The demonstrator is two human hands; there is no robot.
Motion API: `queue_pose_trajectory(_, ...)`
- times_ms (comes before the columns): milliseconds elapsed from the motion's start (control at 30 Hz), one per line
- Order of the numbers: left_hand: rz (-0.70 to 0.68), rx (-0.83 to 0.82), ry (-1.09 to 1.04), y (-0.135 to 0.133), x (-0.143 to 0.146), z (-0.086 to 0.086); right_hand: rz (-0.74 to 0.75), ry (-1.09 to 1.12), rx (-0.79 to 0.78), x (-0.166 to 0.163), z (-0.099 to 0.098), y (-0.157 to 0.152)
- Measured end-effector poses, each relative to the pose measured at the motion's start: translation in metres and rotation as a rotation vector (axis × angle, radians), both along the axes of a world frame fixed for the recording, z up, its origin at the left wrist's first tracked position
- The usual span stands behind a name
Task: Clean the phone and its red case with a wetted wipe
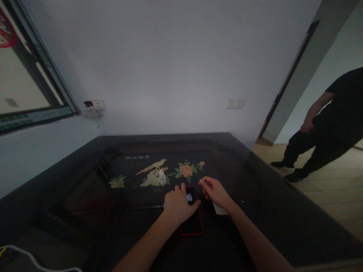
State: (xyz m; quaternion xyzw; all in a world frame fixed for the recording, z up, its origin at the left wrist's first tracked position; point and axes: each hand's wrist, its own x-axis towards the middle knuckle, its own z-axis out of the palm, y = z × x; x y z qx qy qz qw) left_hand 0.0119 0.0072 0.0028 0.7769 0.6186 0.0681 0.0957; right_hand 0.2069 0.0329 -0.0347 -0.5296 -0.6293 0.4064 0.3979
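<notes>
A dark table (272, 211) fills the lower half of the view, pushed into a corner so that its far edge and left edge meet the walls, while its right edge runs open toward a wooden floor (334, 189) where a person in black (326, 128) stands well apart by a doorway. An inlaid panel (159, 170) of a bird and flowers sits in the middle of the tabletop, with broad bare surface to the right and near the front edge. At the front left corner a white cable (25, 255) trails over the edge. A phone (193, 223) in a red case lies flat just nearer than the panel, its screen lit at the top. The left hand (178, 206) rests palm-down on the phone's upper part, fingers loosely spread, pressing rather than gripping. The right hand (215, 192), just beside the phone, is curled with fingertips pinching a white wipe (219, 208) that hangs under the wrist. A small clear bottle (162, 177) stands upright on the panel, near the left hand
</notes>
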Motion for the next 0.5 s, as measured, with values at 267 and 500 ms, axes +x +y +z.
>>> queue_pose_trajectory(267,0.048,-0.035,0.014,0.005,0.015,-0.002,0.001,-0.026,0.001,0.0,-0.001,0.001)
queue_pose_trajectory(500,0.082,0.0,-0.019,0.0,0.013,-0.011,0.007,-0.027,-0.003,-0.002,0.0,0.0)
